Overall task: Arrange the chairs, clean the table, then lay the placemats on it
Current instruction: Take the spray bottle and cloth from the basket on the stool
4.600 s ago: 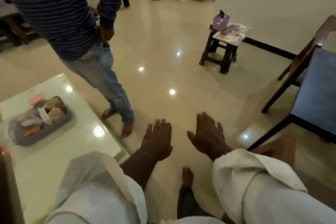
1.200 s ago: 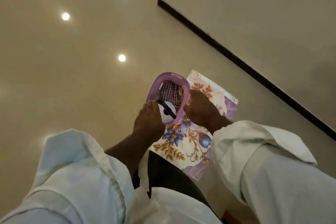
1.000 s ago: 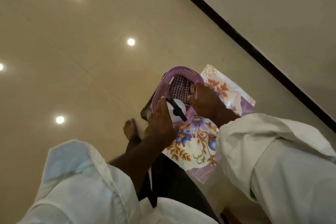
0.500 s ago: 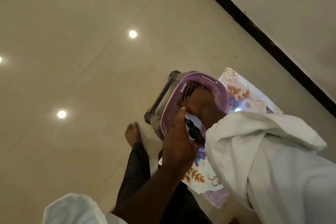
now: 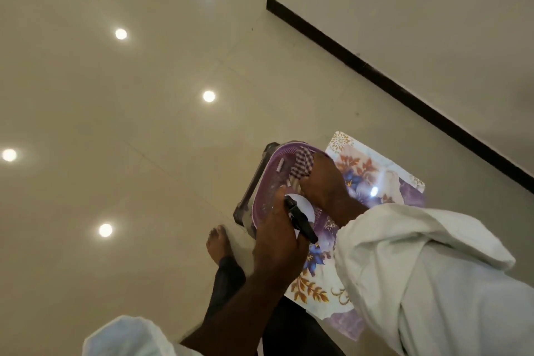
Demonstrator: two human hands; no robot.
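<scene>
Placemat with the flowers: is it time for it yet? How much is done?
Nothing shows as finished; no table or chairs are in view. In hand: the right hand grips the checked cloth in the purple basket, the left hand is at the spray bottle, grip unclear. Left: wiping the table, then laying the flowery placemat, now on the stool.

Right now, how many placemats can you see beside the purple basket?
1 is plainly visible: the floral placemat beside the purple basket, on the wall side. More may lie stacked beneath it, and the right sleeve hides part.
</scene>
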